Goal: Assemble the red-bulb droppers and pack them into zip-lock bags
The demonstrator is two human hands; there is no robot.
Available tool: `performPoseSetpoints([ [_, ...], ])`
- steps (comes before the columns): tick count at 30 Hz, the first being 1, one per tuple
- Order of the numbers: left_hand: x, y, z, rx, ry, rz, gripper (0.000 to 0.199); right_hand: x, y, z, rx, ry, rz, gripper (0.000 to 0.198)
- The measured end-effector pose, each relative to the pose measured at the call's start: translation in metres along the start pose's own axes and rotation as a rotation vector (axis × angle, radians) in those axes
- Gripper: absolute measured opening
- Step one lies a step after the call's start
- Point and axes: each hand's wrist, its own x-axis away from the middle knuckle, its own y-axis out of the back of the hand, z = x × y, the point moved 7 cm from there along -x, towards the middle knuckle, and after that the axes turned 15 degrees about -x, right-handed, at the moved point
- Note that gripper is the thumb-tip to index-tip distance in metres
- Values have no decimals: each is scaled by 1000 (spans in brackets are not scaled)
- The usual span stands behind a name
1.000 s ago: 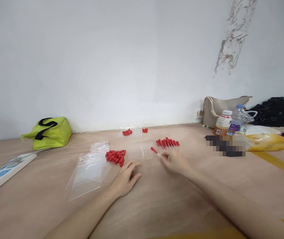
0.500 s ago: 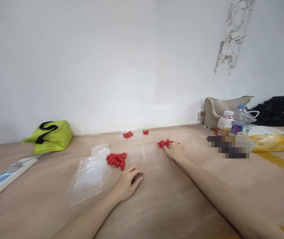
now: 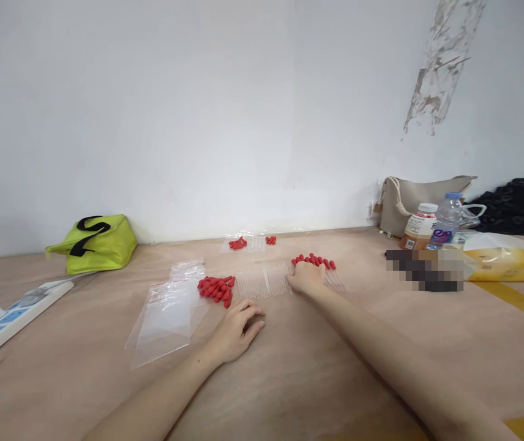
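Palm down on the brown-covered table (image 3: 266,392), near and left of centre: left hand (image 3: 237,334), holding nothing visible, with fingers loosely bent and thumb apart. Just beyond its fingertips, a heap of red rubber bulbs (image 3: 217,289), loose on the table. Right of the heap, bare glass tubes (image 3: 262,280), side by side in a row. Farther right, red-topped tubes (image 3: 319,261), in another row with bulbs already fitted. Over the left part of that row, right hand (image 3: 306,278), back upward, fingertips hidden; cannot tell open from closed, or any grip beneath.

Left of the heap, flat clear bags (image 3: 163,315), overlapping, with red lines near their far ends. At the far side by the wall, a clear plastic sheet or bag (image 3: 225,247) with small red bulbs (image 3: 237,244) at left, more at right and slender clear tubes between; cannot tell whether inside or on top.

Far left, a lime-green bag (image 3: 106,248) with black strap, contents hidden from view. Far right, a beige bag (image 3: 431,191), likewise opaque; in front, a white-capped bottle (image 3: 422,226) with brownish liquid and a blue-capped clear bottle (image 3: 448,217) with purple label. Right of both, nearer, a yellow packet (image 3: 510,263) with white at its top.
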Motion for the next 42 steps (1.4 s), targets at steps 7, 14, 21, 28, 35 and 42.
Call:
performPoseSetpoints([
  [7, 0, 0, 2, 5, 5, -14, 16, -13, -9, -2, -13, -81, 78, 19],
  [14, 0, 2, -2, -35, 14, -28, 15, 0, 11, 9, -13, 3, 81, 22],
  [21, 0, 43, 30, -477, 260, -273, 12, 61, 28, 14, -30, 446, 5, 20],
  [28, 6, 58, 50, -741, 314, -277, 17, 100, 29, 3, -206, 711, -78, 12],
  [35, 8, 49, 50, -761, 308, -279, 21, 104, 26, 4, -215, 758, -69, 14],
  [42, 10, 55, 33, -618, 307, -356, 22, 104, 27, 5, -239, 752, -85, 12],
])
